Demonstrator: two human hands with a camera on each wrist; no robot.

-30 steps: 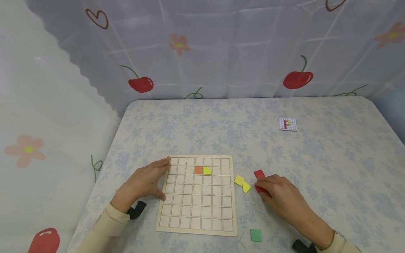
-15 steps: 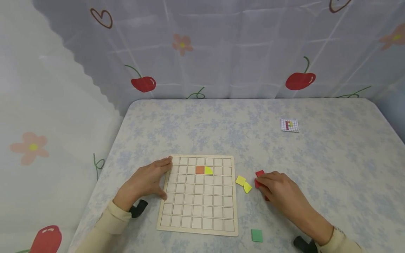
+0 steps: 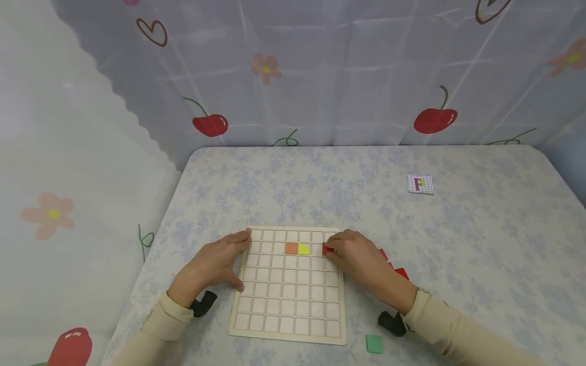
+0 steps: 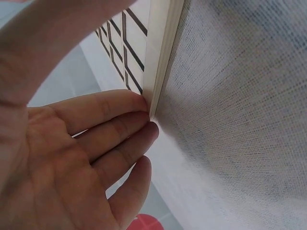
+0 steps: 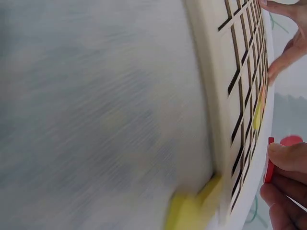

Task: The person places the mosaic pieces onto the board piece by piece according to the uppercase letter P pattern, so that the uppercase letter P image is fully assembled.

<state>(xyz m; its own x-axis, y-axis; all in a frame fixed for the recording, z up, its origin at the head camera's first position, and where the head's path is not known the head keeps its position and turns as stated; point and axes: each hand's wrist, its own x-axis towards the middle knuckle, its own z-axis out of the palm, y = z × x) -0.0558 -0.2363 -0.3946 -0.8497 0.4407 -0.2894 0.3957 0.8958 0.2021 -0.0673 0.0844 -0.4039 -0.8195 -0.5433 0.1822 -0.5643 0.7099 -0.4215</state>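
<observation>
My left hand [image 3: 212,264] rests against the left edge of a wooden grid board [image 3: 288,337], its straight fingers touching the frame and the thumb lower down. Over the board's upper right cells, my right hand [image 3: 361,256] pinches a red tile [image 5: 270,160] between thumb and fingers. In the right wrist view that tile is held above the grid. An orange square tile [image 3: 291,248] and a yellow tile with one rounded corner [image 3: 304,249] sit side by side in the second row. More red tiles [image 3: 402,273] lie right of the board, partly hidden by my right arm.
A green square tile [image 3: 374,343] lies off the board's lower right corner. Blurred yellow tiles [image 5: 184,211] lie beside the board's edge, hidden by my right hand in the head view. A small card with a coloured grid pattern [image 3: 420,184] lies at the back right.
My right hand has picked up a red tile from the loose pieces and carried it left, over the board's upper right. My left hand stays at the board's edge.
</observation>
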